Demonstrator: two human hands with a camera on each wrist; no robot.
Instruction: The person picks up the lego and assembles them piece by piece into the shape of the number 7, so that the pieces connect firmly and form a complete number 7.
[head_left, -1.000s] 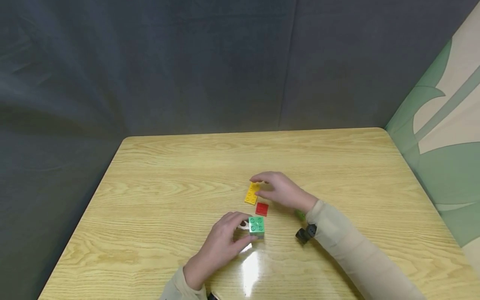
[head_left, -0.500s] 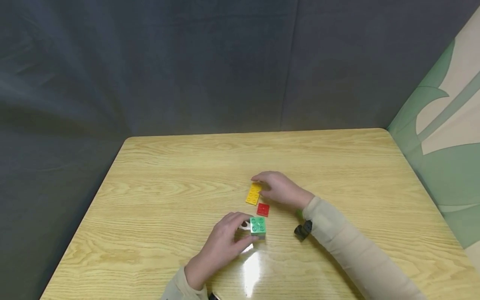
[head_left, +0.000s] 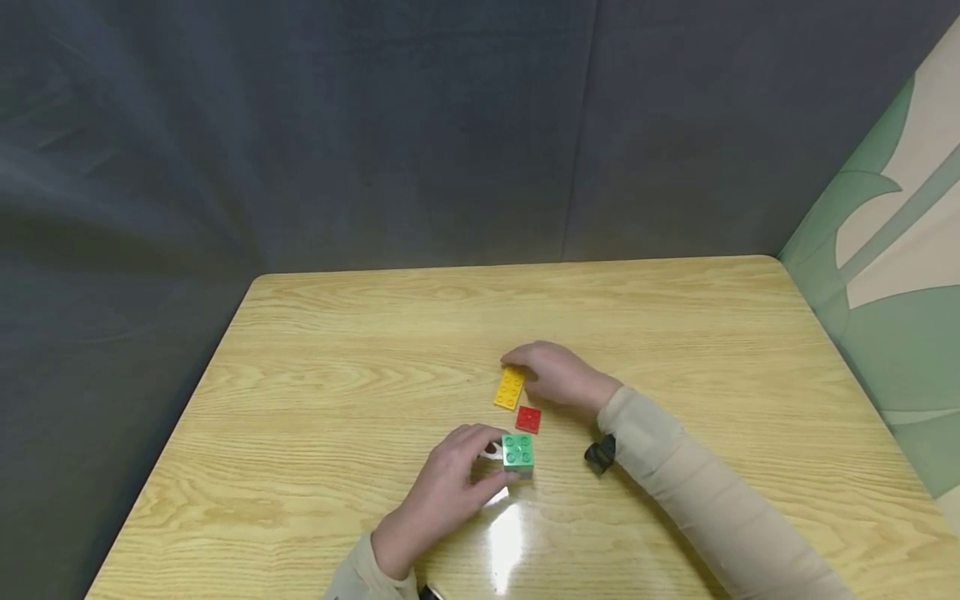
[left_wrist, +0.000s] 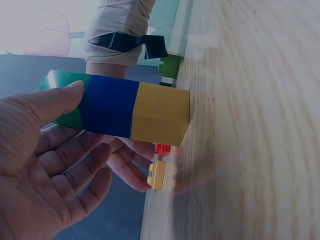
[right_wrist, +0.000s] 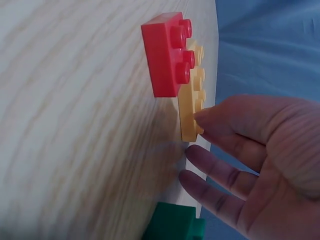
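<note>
A dark cloth hangs at the left and behind the wooden table. The left hand pinches a tower of bricks, green, blue and yellow from the top, held upright; thumb and forefinger are close about it, remaining fingers loosely bent. Whether its base touches the table cannot be determined. Beyond the tower lie a flat yellow brick and, just beside its near end, a flat red brick, studs up. The right hand is part open, thumb and forefinger at the yellow brick's far end; a firm hold cannot be confirmed. Farther right, a green brick is partly visible near the right sleeve.
</note>
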